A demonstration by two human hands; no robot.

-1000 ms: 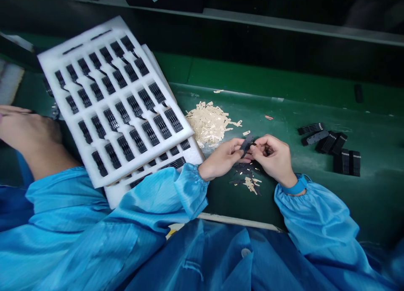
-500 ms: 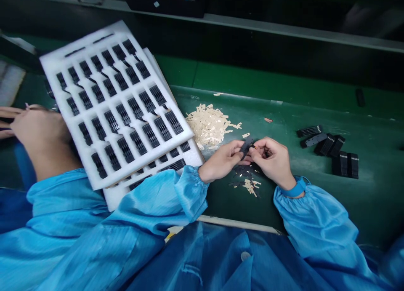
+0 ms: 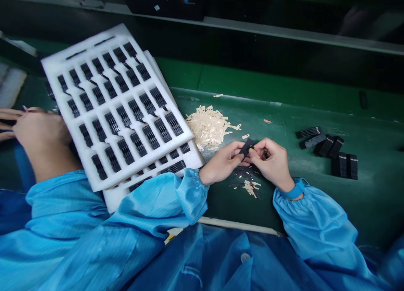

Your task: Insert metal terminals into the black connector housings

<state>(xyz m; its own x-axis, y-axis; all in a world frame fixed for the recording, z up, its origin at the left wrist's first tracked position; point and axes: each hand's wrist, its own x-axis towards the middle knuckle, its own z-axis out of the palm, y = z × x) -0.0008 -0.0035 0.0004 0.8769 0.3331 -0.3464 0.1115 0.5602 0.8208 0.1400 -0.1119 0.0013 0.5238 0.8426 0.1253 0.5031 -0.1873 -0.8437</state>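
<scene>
The left hand (image 3: 220, 162) grips a flat black part (image 3: 246, 148), and the right hand (image 3: 272, 159) pinches narrowly at its edge, contents indiscernible, near heaped cream tabs (image 3: 208, 126).

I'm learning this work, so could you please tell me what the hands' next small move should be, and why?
Probably a small adjustment by the right hand at the black piece, with the left hand steadying it: the left hand grips this piece, while the right hand meets its edge beside a small yellowish bit.
</scene>
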